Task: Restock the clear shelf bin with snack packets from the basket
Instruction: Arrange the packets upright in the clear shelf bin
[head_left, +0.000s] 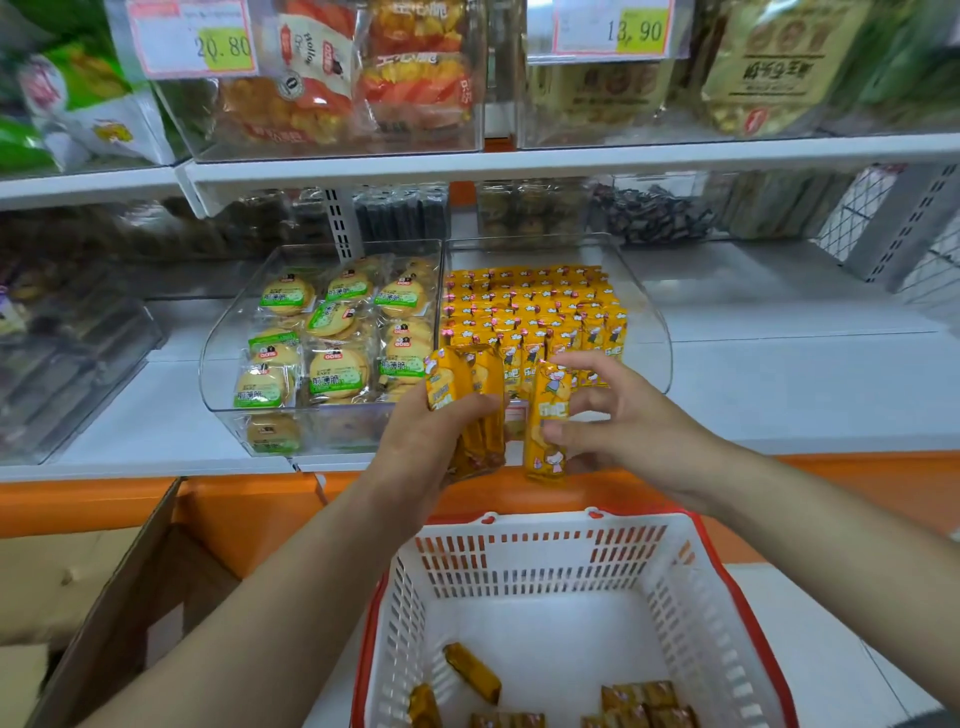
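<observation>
Fingers (587, 365) of the right hand (623, 421) are closed lightly on one yellow packet (543, 415), which is pinched upright against the thumb. A bundle of packets (470, 395) is gripped in the left hand (415, 447). Both are held just in front of the clear bin (647, 317), whose rows look nearly full. The single packet is best slotted upright into the front row, print outward, before more are taken from the basket (519, 551) below.
</observation>
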